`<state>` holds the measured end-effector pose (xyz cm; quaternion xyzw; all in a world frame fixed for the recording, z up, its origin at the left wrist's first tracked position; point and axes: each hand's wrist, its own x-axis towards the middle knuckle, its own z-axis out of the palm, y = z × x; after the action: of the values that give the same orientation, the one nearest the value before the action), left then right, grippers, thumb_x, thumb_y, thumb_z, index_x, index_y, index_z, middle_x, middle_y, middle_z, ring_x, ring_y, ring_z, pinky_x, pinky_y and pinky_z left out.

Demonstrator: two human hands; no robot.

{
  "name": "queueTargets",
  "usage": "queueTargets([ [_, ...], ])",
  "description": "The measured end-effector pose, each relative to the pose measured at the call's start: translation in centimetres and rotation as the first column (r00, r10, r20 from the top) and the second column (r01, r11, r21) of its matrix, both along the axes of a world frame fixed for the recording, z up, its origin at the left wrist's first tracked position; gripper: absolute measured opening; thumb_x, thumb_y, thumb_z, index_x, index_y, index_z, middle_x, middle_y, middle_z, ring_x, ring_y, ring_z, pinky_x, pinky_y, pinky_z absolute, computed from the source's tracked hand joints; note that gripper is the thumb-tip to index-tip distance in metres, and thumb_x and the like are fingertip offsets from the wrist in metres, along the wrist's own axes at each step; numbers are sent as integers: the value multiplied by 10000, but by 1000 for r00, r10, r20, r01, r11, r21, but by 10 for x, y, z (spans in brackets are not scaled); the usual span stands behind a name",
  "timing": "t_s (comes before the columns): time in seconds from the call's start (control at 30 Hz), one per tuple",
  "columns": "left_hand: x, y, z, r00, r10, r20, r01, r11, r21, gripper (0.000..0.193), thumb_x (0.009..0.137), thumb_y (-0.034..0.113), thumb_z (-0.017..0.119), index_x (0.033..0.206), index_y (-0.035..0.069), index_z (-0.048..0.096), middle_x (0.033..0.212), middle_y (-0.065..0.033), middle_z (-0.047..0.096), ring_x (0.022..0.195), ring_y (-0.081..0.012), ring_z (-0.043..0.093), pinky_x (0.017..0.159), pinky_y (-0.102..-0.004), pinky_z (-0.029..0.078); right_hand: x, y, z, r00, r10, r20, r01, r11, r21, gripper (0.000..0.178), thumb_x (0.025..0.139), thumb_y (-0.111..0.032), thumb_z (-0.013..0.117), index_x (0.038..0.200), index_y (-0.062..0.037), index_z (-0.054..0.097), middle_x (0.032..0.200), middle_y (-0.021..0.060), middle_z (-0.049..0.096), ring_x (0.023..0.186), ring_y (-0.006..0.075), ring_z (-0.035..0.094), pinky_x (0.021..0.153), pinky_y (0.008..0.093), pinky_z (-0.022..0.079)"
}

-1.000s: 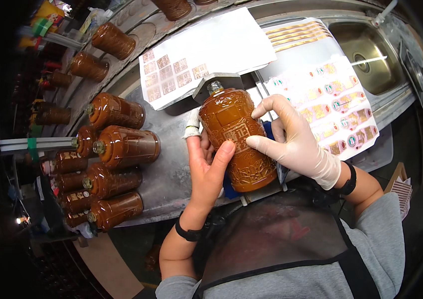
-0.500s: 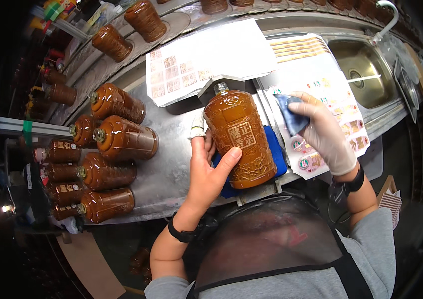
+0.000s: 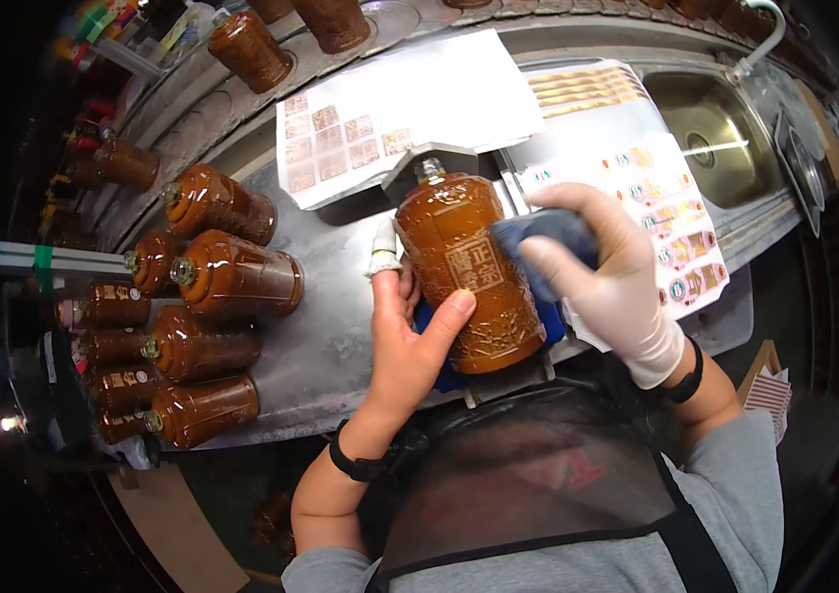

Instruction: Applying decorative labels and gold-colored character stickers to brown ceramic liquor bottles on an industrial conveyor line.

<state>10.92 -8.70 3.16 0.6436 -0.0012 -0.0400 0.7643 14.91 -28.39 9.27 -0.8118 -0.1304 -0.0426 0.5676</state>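
Note:
A large brown glass bottle [image 3: 454, 232] with raised patterns and a square label leans back on a metal stand, its clear neck pointing away from me. My left hand [image 3: 409, 331] grips its left side, thumb across the front and one fingertip wrapped in white. In my gloved right hand [image 3: 607, 272] is a dark blue cloth [image 3: 548, 247], bunched between thumb and fingers at the bottle's right side; whether it presses on the glass is hard to tell. Blue padding [image 3: 552, 321] shows beneath the bottle.
Several brown bottles [image 3: 241, 272] lie on the metal table at left. Beyond the stand is a sheet of square labels [image 3: 419, 89]; at right, a sheet of coloured stickers [image 3: 657, 188]. A sink [image 3: 701, 138] is at far right. More bottles ride a conveyor [image 3: 390, 25] at the back.
My right hand has moved left with the cloth, from above the sticker sheet to the bottle's right side. My left hand keeps its grip. The bottles on the conveyor have shifted right.

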Motion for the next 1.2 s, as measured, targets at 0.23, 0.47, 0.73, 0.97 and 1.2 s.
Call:
queueTargets([
  [0.23, 2, 1, -3, 998, -49, 39, 49, 999, 1, 840, 945, 189, 648, 1562, -3, 111, 1518, -211, 371, 1389, -279, 414, 1158, -407, 313, 13, 4, 2, 947, -74, 313, 116, 987, -115, 294, 818, 55, 687, 1098, -7, 626, 953, 112, 690, 836, 213, 699, 746, 344, 557],
  [0.47, -1, 6, -10, 996, -11, 89, 28, 979, -202, 578, 1014, 180, 516, 1484, -52, 273, 1486, -191, 418, 1390, -261, 401, 1153, -394, 305, -17, 9, 11, 694, 588, 414, -345, 778, -526, 306, 592, -107, 710, 895, -149, 705, 838, -7, 631, 775, 204, 594, 697, 361, 474],
  [0.73, -9, 15, -11, 831, -109, 545, -220, 835, 504, 530, 996, 366, 534, 1409, 35, 555, 1562, -338, 271, 1404, -403, 384, 1142, -450, 295, -3, -8, 12, 968, 235, 88, -223, 967, -124, 266, 725, 15, 778, 975, -57, 722, 868, 60, 687, 793, 190, 658, 713, 295, 501],
  [0.97, 6, 23, 5, 820, -207, 534, -316, 614, 723, 464, 966, 467, 556, 1293, 164, 683, 1537, -379, 267, 1382, -502, 361, 1088, -639, 243, -17, -19, -8, 995, 96, -27, -98, 992, -73, 226, 747, -7, 791, 953, -29, 700, 890, 50, 683, 827, 148, 639, 745, 277, 488],
  [1.2, 16, 20, 32, 781, -411, 470, -312, 394, 864, 439, 964, 479, 545, 1243, 184, 713, 1577, -305, 266, 1437, -453, 311, 1122, -639, 186, -17, -23, -10, 980, 173, 96, -163, 981, -109, 215, 735, 18, 796, 916, -30, 690, 850, 44, 673, 797, 151, 630, 712, 280, 477],
])
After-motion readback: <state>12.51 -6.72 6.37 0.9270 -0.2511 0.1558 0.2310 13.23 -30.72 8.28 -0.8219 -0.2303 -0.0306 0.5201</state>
